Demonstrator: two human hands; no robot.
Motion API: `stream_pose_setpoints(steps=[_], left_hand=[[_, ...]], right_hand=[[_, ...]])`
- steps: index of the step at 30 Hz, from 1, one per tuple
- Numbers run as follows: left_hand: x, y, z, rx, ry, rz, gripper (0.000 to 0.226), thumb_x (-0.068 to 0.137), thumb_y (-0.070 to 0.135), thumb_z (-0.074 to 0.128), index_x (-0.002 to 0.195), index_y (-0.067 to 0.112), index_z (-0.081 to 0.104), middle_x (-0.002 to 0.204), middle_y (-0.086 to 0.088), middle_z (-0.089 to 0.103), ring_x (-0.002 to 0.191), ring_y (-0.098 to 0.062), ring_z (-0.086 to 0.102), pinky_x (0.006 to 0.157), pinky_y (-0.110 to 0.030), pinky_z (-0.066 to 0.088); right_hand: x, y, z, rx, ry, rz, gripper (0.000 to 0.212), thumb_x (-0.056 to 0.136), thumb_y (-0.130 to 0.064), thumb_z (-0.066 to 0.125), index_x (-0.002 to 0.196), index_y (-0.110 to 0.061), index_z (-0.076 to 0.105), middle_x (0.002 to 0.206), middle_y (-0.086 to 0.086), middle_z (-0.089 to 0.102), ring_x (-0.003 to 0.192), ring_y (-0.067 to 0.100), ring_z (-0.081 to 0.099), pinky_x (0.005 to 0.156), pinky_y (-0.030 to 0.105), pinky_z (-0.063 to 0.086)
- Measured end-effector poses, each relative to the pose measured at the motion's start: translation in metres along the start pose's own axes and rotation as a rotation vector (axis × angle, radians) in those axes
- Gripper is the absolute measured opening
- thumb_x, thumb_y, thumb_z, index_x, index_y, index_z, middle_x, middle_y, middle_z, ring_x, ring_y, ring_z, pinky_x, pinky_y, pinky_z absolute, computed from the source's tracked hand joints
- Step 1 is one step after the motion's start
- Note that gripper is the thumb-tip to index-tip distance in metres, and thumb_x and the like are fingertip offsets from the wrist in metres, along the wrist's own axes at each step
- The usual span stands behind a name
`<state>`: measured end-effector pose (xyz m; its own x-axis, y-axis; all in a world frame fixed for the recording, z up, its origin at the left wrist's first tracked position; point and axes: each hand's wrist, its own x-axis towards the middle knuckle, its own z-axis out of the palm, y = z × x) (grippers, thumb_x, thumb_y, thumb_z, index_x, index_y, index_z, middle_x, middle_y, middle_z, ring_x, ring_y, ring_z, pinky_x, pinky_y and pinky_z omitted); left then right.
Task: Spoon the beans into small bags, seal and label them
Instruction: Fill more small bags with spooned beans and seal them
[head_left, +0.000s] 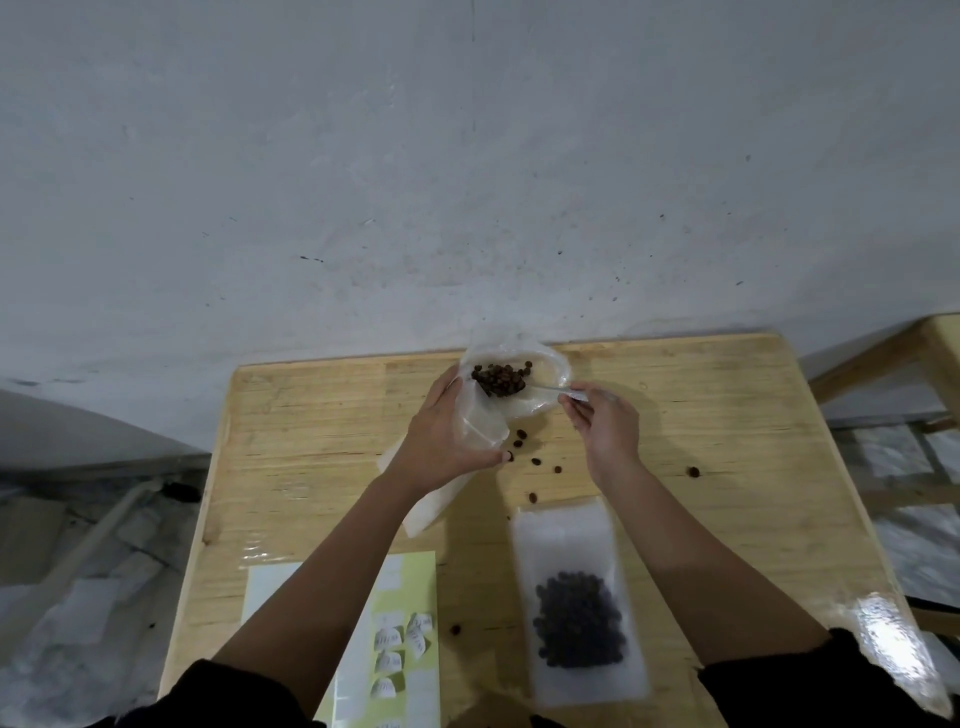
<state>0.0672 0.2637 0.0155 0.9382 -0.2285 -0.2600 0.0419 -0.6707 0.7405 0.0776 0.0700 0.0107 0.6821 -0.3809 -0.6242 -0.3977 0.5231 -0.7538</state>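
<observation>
My left hand grips a small clear bag, holding its mouth up near the far edge of the table. My right hand pinches the handle of a clear plastic spoon loaded with dark beans, poised over the bag's opening. Behind it stands a larger crumpled clear plastic bag. A filled bag of beans lies flat at the near right. A label sheet with several small white written labels lies under my left forearm.
Loose beans are scattered on the wooden table between my hands. A flat white bag lies under my left wrist. A grey wall rises just behind the table, and a wooden frame stands at the right.
</observation>
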Motion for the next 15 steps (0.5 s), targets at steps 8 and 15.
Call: stream_pose_setpoints(steps=[8, 15], left_hand=[[0.005, 0.003, 0.008, 0.141, 0.05, -0.048, 0.131, 0.042, 0.076, 0.056, 0.148, 0.009, 0.018, 0.157, 0.008, 0.003, 0.142, -0.015, 0.018, 0.111, -0.046, 0.03], [0.009, 0.003, 0.01, 0.14, 0.07, 0.019, 0.123, 0.047, 0.078, 0.056, 0.145, 0.011, 0.026, 0.157, 0.003, 0.011, 0.144, -0.013, 0.012, 0.11, -0.047, 0.032]], right_hand=[[-0.008, -0.028, -0.019, -0.093, -0.033, -0.195, 0.024, 0.095, -0.004, 0.048, 0.077, -0.004, 0.064, 0.079, 0.009, 0.064, 0.065, 0.017, 0.064, 0.061, 0.018, 0.055], [-0.022, -0.028, -0.017, -0.412, -0.3, -0.419, 0.021, 0.095, -0.007, 0.049, 0.086, -0.003, 0.068, 0.078, 0.01, 0.067, 0.069, 0.017, 0.066, 0.068, 0.021, 0.055]])
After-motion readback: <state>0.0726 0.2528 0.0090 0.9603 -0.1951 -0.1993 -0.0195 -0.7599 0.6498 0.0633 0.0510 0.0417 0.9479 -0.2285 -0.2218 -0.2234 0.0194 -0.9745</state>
